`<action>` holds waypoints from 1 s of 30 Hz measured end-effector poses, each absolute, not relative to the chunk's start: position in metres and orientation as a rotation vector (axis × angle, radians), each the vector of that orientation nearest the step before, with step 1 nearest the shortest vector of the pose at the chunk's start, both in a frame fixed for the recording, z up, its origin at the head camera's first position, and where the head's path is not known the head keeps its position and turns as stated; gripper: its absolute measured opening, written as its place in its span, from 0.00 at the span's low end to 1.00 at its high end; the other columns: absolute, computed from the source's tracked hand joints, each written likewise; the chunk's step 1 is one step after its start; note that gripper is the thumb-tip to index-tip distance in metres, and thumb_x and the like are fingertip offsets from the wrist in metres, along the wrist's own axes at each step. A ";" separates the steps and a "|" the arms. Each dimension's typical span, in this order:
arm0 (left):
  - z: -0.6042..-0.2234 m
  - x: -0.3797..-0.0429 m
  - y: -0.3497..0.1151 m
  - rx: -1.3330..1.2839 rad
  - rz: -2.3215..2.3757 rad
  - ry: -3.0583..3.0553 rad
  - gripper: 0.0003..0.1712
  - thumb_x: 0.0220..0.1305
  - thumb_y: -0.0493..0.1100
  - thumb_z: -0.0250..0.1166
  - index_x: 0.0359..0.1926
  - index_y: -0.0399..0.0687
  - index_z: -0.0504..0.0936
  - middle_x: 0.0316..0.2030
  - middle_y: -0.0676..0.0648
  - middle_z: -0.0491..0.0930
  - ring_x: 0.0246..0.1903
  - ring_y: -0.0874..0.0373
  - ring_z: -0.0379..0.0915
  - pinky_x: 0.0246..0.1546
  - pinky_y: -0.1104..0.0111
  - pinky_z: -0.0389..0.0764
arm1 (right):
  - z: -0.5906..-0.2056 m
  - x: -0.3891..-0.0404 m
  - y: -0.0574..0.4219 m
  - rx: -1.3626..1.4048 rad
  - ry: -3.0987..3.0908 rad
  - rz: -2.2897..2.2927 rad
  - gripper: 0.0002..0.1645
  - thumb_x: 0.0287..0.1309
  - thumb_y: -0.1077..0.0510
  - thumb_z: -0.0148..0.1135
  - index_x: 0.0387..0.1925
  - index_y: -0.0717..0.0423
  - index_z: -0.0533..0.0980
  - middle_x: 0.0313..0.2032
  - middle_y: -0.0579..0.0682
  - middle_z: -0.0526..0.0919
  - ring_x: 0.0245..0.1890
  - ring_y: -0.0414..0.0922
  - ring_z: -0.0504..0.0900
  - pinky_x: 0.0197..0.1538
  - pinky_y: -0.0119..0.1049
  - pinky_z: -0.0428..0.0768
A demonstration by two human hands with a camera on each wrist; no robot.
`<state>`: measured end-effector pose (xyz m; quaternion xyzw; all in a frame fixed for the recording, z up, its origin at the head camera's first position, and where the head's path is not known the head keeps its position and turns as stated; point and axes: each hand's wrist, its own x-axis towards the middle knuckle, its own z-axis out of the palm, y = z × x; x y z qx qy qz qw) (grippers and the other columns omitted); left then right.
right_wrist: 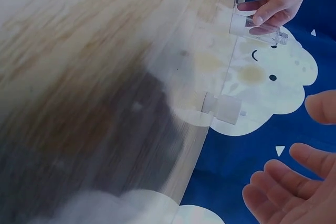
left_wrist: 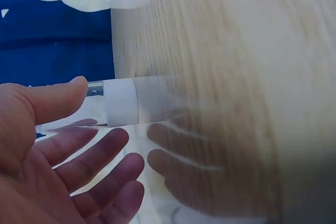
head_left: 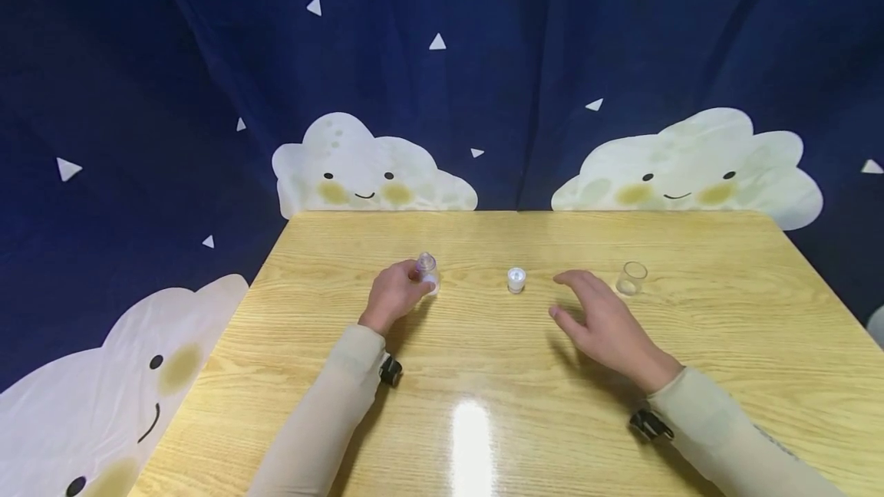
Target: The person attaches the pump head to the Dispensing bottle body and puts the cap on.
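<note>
My left hand (head_left: 394, 297) holds a small clear bottle (head_left: 428, 273) between thumb and fingers. It stands upright on the table, and its white bottom band (left_wrist: 122, 101) shows plainly in the left wrist view. To the right of it is a small white pump top (head_left: 516, 280), with a narrow nozzle visible in the right wrist view. My right hand (head_left: 608, 327) hovers above the table with fingers spread and holds nothing. It lies between the white pump top and a clear cylindrical cap (head_left: 631, 280), touching neither.
The wooden table (head_left: 552, 420) reaches back to a dark blue curtain (head_left: 511, 60) printed with clouds and white triangles. A black strap buckle sits at each wrist. Light glares off the table's front middle.
</note>
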<state>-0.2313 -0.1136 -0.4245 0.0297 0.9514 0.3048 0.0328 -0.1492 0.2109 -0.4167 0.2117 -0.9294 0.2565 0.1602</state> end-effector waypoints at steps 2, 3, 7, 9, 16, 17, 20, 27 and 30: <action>-0.425 -0.231 -0.114 0.096 0.948 2.925 0.15 0.62 0.50 0.69 0.44 0.46 0.84 0.44 0.46 0.87 0.44 0.49 0.81 0.48 0.56 0.78 | -0.417 -0.149 0.211 0.604 -2.658 0.728 0.26 0.63 0.56 0.64 0.58 0.65 0.73 0.56 0.61 0.79 0.59 0.59 0.76 0.61 0.55 0.73; -0.425 -0.231 -0.114 0.101 0.952 2.924 0.14 0.62 0.50 0.69 0.43 0.46 0.84 0.44 0.46 0.87 0.45 0.48 0.81 0.48 0.55 0.78 | -0.418 -0.149 0.210 0.603 -2.659 0.727 0.26 0.62 0.56 0.64 0.58 0.65 0.73 0.56 0.61 0.79 0.59 0.59 0.76 0.61 0.55 0.73; -0.426 -0.231 -0.114 0.121 0.949 2.929 0.14 0.62 0.49 0.68 0.42 0.46 0.84 0.43 0.45 0.87 0.45 0.47 0.81 0.48 0.55 0.78 | -0.418 -0.148 0.210 0.596 -2.669 0.725 0.26 0.62 0.56 0.65 0.57 0.65 0.73 0.56 0.61 0.78 0.59 0.59 0.76 0.61 0.55 0.74; -0.426 -0.231 -0.114 0.127 0.944 2.935 0.14 0.62 0.49 0.68 0.42 0.45 0.84 0.43 0.45 0.87 0.45 0.47 0.81 0.47 0.55 0.78 | -0.418 -0.148 0.210 0.593 -2.670 0.725 0.26 0.62 0.56 0.65 0.57 0.65 0.73 0.56 0.61 0.78 0.59 0.59 0.76 0.61 0.55 0.74; -0.427 -0.232 -0.113 0.094 0.961 2.919 0.16 0.63 0.48 0.67 0.48 0.44 0.83 0.46 0.44 0.87 0.48 0.47 0.81 0.49 0.56 0.79 | -0.417 -0.148 0.211 0.593 -2.670 0.722 0.26 0.62 0.56 0.65 0.58 0.65 0.73 0.56 0.61 0.78 0.59 0.59 0.76 0.61 0.56 0.73; -0.427 -0.232 -0.113 0.090 0.963 2.916 0.16 0.64 0.48 0.67 0.49 0.44 0.82 0.47 0.44 0.87 0.48 0.47 0.81 0.49 0.56 0.79 | -0.417 -0.148 0.211 0.593 -2.669 0.723 0.26 0.62 0.56 0.65 0.58 0.65 0.73 0.56 0.61 0.78 0.59 0.59 0.76 0.62 0.56 0.73; -0.427 -0.231 -0.112 0.074 0.984 2.901 0.17 0.65 0.47 0.66 0.51 0.43 0.82 0.48 0.43 0.86 0.49 0.47 0.81 0.49 0.56 0.80 | -0.417 -0.148 0.212 0.596 -2.670 0.726 0.26 0.62 0.56 0.65 0.58 0.65 0.73 0.56 0.61 0.79 0.58 0.59 0.76 0.61 0.56 0.74; -0.427 -0.229 -0.112 0.089 1.097 2.860 0.22 0.66 0.47 0.65 0.58 0.44 0.79 0.57 0.41 0.82 0.55 0.46 0.80 0.49 0.58 0.83 | -0.415 -0.151 0.211 0.609 -2.681 0.747 0.26 0.63 0.56 0.64 0.59 0.65 0.72 0.57 0.61 0.78 0.59 0.59 0.76 0.61 0.56 0.74; -0.428 -0.228 -0.112 0.104 1.138 2.852 0.22 0.66 0.47 0.65 0.58 0.45 0.78 0.57 0.41 0.82 0.52 0.47 0.82 0.43 0.62 0.84 | -0.412 -0.153 0.210 0.613 -2.681 0.761 0.26 0.63 0.56 0.63 0.59 0.65 0.72 0.57 0.62 0.78 0.59 0.60 0.76 0.61 0.57 0.74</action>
